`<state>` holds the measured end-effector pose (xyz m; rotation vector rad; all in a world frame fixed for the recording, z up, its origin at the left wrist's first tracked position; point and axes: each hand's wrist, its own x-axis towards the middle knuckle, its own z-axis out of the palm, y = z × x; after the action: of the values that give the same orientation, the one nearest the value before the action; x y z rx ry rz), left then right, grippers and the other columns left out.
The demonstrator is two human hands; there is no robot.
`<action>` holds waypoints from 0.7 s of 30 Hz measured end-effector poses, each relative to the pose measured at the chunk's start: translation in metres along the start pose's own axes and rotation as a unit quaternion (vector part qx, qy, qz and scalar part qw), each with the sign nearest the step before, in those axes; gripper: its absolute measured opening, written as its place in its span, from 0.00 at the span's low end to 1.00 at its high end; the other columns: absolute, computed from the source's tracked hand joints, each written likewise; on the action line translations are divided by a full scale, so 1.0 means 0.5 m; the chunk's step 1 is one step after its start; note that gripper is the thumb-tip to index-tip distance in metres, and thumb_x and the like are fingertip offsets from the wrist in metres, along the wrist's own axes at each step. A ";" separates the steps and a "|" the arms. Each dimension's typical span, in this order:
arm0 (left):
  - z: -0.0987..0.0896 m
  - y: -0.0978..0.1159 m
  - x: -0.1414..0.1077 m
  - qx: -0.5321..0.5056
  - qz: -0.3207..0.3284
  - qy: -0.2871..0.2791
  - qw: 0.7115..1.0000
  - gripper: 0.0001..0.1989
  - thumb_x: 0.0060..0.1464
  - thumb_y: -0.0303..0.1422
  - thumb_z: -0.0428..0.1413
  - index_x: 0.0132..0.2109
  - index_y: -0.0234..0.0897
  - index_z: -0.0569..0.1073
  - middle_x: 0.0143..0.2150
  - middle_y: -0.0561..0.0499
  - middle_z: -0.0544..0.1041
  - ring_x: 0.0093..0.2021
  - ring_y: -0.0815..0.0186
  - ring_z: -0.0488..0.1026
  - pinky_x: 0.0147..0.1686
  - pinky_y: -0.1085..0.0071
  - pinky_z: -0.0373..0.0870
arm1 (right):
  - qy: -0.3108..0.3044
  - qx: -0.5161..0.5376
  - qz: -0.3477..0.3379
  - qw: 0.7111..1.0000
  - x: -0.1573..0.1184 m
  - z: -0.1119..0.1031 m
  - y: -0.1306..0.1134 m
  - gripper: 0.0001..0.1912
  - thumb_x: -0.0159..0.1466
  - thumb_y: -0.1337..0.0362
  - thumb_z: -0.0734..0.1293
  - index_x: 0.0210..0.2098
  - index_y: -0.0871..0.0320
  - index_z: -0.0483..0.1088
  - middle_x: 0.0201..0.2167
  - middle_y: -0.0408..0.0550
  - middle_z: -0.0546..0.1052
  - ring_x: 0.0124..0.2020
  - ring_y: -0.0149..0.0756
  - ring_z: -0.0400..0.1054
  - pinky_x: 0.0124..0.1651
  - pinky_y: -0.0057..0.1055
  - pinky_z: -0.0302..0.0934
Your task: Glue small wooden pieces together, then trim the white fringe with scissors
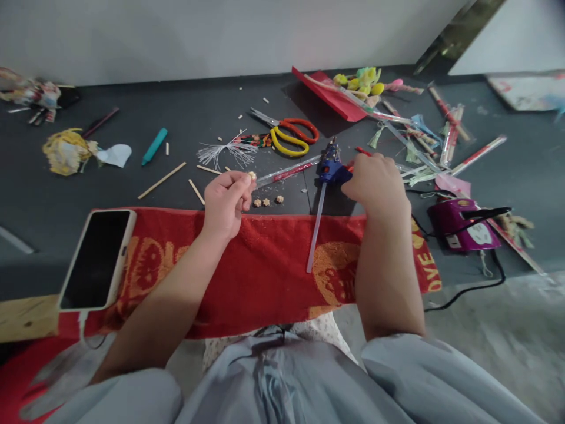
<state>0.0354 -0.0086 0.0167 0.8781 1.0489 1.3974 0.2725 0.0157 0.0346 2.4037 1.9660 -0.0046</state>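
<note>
My left hand (pixel 227 200) pinches a small pale flower-shaped piece (pixel 252 175) between thumb and fingertips. Just right of it, several similar small flower pieces (pixel 266 202) lie on the dark table by the towel's edge. A blue hot glue gun (pixel 330 168) points away from me, a long clear glue stick (pixel 316 229) sticking out of its back over the towel. My right hand (pixel 377 184) is closed at the gun's handle, its fingers curled and partly hidden. Behind the left hand lie a bundle of white strands (pixel 227 153) and scissors (pixel 286 134) with orange and yellow handles.
A red towel (pixel 265 271) covers the table's front edge, with a phone (pixel 97 259) on its left end. At right sit a purple power socket (pixel 463 227) with black cables and wrapped sticks (pixel 452 132). Left are a teal marker (pixel 154 146) and wooden sticks (pixel 162 180).
</note>
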 end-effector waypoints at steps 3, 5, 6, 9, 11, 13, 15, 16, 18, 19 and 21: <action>0.000 0.001 -0.001 -0.006 -0.006 -0.003 1.000 0.08 0.46 0.33 0.63 0.25 0.37 0.73 0.16 0.60 0.64 0.16 0.80 0.58 0.18 0.78 0.58 | -0.011 0.003 0.003 1.000 0.004 0.001 -0.002 0.25 0.55 0.72 0.65 0.53 0.66 0.71 0.47 0.68 0.74 0.49 0.57 0.69 0.43 0.44 0.63; -0.001 0.000 0.000 -0.016 -0.002 -0.008 1.000 0.07 0.44 0.33 0.63 0.26 0.37 0.74 0.16 0.60 0.64 0.16 0.80 0.59 0.19 0.78 0.58 | -0.010 0.011 0.002 1.000 0.008 0.003 -0.003 0.24 0.55 0.72 0.65 0.52 0.66 0.71 0.46 0.68 0.75 0.49 0.57 0.70 0.44 0.45 0.64; -0.002 -0.001 0.001 -0.019 0.000 -0.011 1.000 0.07 0.43 0.34 0.63 0.25 0.37 0.74 0.16 0.60 0.64 0.16 0.80 0.59 0.19 0.78 0.58 | -0.011 0.015 0.002 1.000 0.010 0.003 -0.003 0.23 0.55 0.72 0.65 0.51 0.66 0.71 0.45 0.67 0.76 0.49 0.58 0.70 0.44 0.46 0.64; -0.004 -0.003 0.003 -0.023 -0.001 -0.014 1.000 0.08 0.41 0.35 0.64 0.24 0.36 0.74 0.16 0.60 0.64 0.16 0.79 0.60 0.19 0.77 0.58 | -0.017 0.018 0.000 1.000 0.015 0.007 -0.002 0.22 0.55 0.72 0.65 0.50 0.66 0.72 0.43 0.67 0.77 0.47 0.58 0.72 0.43 0.46 0.65; -0.005 -0.004 0.003 -0.027 -0.004 -0.015 1.000 0.08 0.41 0.35 0.64 0.24 0.36 0.74 0.16 0.60 0.65 0.16 0.79 0.60 0.19 0.77 0.58 | -0.014 0.017 -0.006 1.000 0.017 0.010 -0.001 0.21 0.56 0.71 0.66 0.49 0.67 0.73 0.41 0.67 0.78 0.45 0.58 0.73 0.41 0.46 0.66; -0.005 -0.004 0.004 -0.029 -0.004 -0.013 0.999 0.08 0.41 0.34 0.64 0.24 0.36 0.74 0.16 0.60 0.65 0.16 0.79 0.60 0.19 0.76 0.57 | -0.004 0.012 -0.018 1.000 0.019 0.014 -0.001 0.19 0.56 0.71 0.66 0.48 0.68 0.73 0.41 0.68 0.78 0.45 0.58 0.73 0.43 0.46 0.66; -0.006 -0.004 0.003 -0.026 -0.006 -0.013 1.000 0.07 0.41 0.34 0.64 0.25 0.36 0.74 0.17 0.60 0.65 0.16 0.78 0.60 0.20 0.76 0.58 | 0.005 0.007 -0.028 1.000 0.020 0.017 -0.002 0.18 0.57 0.71 0.66 0.47 0.69 0.72 0.42 0.68 0.77 0.45 0.57 0.73 0.45 0.47 0.66; -0.006 -0.004 0.003 -0.023 -0.008 -0.013 1.000 0.07 0.41 0.35 0.63 0.25 0.37 0.74 0.17 0.60 0.65 0.16 0.78 0.60 0.20 0.76 0.58 | 0.009 0.006 -0.027 1.000 0.020 0.018 -0.003 0.18 0.57 0.71 0.66 0.47 0.69 0.72 0.42 0.69 0.77 0.46 0.57 0.72 0.46 0.48 0.66; -0.005 -0.004 0.002 -0.019 -0.011 -0.014 1.000 0.08 0.41 0.35 0.64 0.26 0.37 0.74 0.17 0.60 0.65 0.16 0.78 0.60 0.20 0.76 0.59 | 0.021 0.012 -0.016 1.000 0.021 0.019 -0.006 0.18 0.57 0.71 0.66 0.48 0.70 0.70 0.44 0.70 0.75 0.47 0.57 0.71 0.47 0.48 0.65; -0.005 -0.004 0.002 -0.019 -0.012 -0.016 1.000 0.08 0.41 0.35 0.64 0.25 0.37 0.74 0.17 0.60 0.65 0.16 0.78 0.60 0.20 0.76 0.59 | 0.030 0.021 -0.008 0.999 0.022 0.020 -0.008 0.19 0.58 0.70 0.66 0.49 0.71 0.69 0.45 0.70 0.75 0.48 0.57 0.71 0.48 0.49 0.64; -0.004 -0.003 0.002 -0.021 -0.011 -0.017 1.000 0.08 0.40 0.35 0.64 0.25 0.37 0.74 0.17 0.60 0.66 0.16 0.78 0.60 0.20 0.76 0.59 | 0.055 0.048 0.017 0.997 0.026 0.020 -0.008 0.20 0.59 0.69 0.65 0.50 0.71 0.67 0.46 0.70 0.73 0.50 0.57 0.69 0.50 0.50 0.62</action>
<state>0.0340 -0.0080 0.0145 0.8563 0.9972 1.3767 0.2712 0.0287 0.0241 2.5488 2.0137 0.0358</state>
